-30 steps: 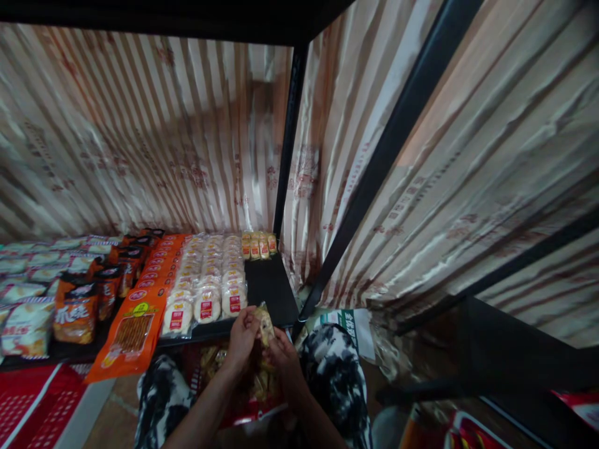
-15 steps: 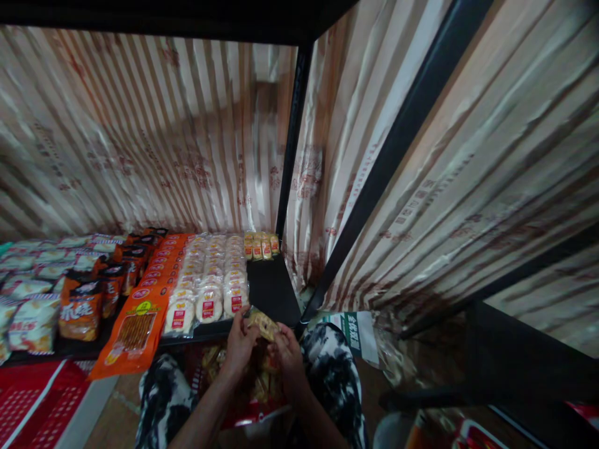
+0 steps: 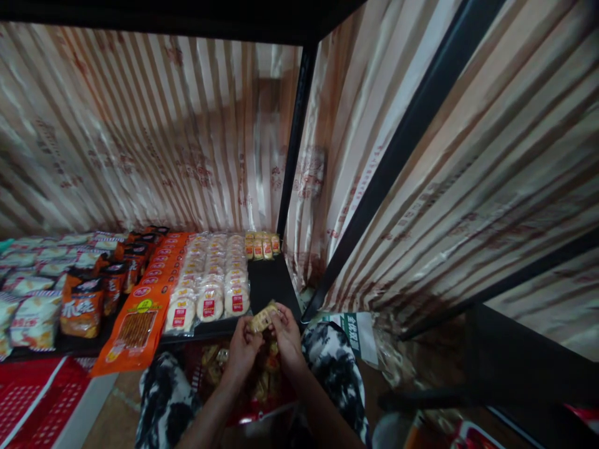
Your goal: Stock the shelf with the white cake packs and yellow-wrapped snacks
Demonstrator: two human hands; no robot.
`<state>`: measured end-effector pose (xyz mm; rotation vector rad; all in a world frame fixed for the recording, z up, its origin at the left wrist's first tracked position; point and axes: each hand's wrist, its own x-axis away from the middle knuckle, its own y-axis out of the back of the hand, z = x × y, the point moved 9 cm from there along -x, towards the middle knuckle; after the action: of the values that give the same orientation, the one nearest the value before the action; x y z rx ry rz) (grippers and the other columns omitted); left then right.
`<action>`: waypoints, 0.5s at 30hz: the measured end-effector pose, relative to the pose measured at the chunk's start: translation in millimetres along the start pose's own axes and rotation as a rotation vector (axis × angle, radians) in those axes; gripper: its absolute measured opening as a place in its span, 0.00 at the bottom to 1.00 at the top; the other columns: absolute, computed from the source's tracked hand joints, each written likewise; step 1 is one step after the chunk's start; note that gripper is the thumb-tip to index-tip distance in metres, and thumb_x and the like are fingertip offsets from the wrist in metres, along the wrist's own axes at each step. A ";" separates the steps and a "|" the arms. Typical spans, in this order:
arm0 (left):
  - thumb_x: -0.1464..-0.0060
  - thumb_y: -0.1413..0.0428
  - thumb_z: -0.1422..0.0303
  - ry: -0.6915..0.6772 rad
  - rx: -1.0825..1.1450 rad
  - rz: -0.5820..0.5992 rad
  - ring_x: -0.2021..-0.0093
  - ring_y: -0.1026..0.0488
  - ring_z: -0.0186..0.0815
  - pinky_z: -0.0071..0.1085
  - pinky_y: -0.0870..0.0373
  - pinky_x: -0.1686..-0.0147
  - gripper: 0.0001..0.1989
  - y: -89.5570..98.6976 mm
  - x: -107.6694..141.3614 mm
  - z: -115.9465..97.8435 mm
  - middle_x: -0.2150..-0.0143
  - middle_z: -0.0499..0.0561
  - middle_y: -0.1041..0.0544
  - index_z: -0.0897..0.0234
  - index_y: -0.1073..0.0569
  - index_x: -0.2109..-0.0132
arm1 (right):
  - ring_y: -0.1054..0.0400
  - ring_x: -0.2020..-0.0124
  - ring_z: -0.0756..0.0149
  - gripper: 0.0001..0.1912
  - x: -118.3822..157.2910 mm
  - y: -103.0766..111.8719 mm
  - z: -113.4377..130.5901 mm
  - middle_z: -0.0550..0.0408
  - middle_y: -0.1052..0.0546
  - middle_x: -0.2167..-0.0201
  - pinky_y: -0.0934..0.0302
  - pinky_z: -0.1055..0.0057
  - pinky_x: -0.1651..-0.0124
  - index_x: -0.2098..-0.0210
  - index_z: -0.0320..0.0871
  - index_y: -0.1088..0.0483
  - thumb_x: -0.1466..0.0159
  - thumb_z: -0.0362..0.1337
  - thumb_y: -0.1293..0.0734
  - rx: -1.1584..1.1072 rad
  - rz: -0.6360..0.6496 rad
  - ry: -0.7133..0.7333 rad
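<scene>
Between my two hands is a small snack packet in yellowish wrapping. My left hand grips its left end, and my right hand pinches its right end. Below them, between my knees, an opened red bag holds several similar packets, partly hidden by my forearms. Just beyond my hands lies the black shelf. At its back corner stand several small yellow packets in a row. To their left are rows of round white cakes in clear wrappers.
Orange flat packs, orange-black snack bags and white bags fill the shelf's left side. A black post rises at the corner before striped curtains. A red crate sits lower left; a green-white bag lies right.
The packet has turned in my hands, its right end now tilted higher. My right hand has risen slightly, and my left has lowered a little.
</scene>
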<state>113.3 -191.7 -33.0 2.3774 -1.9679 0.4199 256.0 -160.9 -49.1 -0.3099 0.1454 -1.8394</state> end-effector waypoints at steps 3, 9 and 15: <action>0.66 0.41 0.63 0.022 0.010 0.006 0.78 0.33 0.28 0.24 0.38 0.78 0.21 -3.1 2.2 0.1 0.75 0.42 0.30 0.62 0.35 0.61 | 0.30 0.72 0.67 0.27 -4.9 0.7 3.8 0.55 0.24 0.70 0.38 0.73 0.73 0.58 0.43 0.32 0.53 0.51 0.29 0.011 -0.019 0.010; 0.65 0.39 0.56 0.063 0.053 0.027 0.76 0.29 0.31 0.24 0.37 0.78 0.23 -7.2 5.4 -5.2 0.75 0.43 0.31 0.63 0.34 0.63 | 0.29 0.71 0.66 0.27 -13.2 -4.3 13.0 0.56 0.24 0.72 0.36 0.72 0.69 0.57 0.41 0.33 0.53 0.48 0.29 0.012 -0.018 0.018; 0.66 0.39 0.54 0.069 0.033 0.001 0.77 0.29 0.31 0.24 0.37 0.79 0.23 -4.3 3.6 0.6 0.77 0.42 0.33 0.64 0.33 0.65 | 0.30 0.69 0.65 0.26 -12.8 -10.2 19.0 0.55 0.25 0.70 0.38 0.72 0.69 0.57 0.41 0.33 0.52 0.47 0.30 0.046 0.009 0.005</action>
<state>118.2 -194.4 -32.1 2.3473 -1.9478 0.5319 255.3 -144.6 -30.0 -0.2727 0.1076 -1.8323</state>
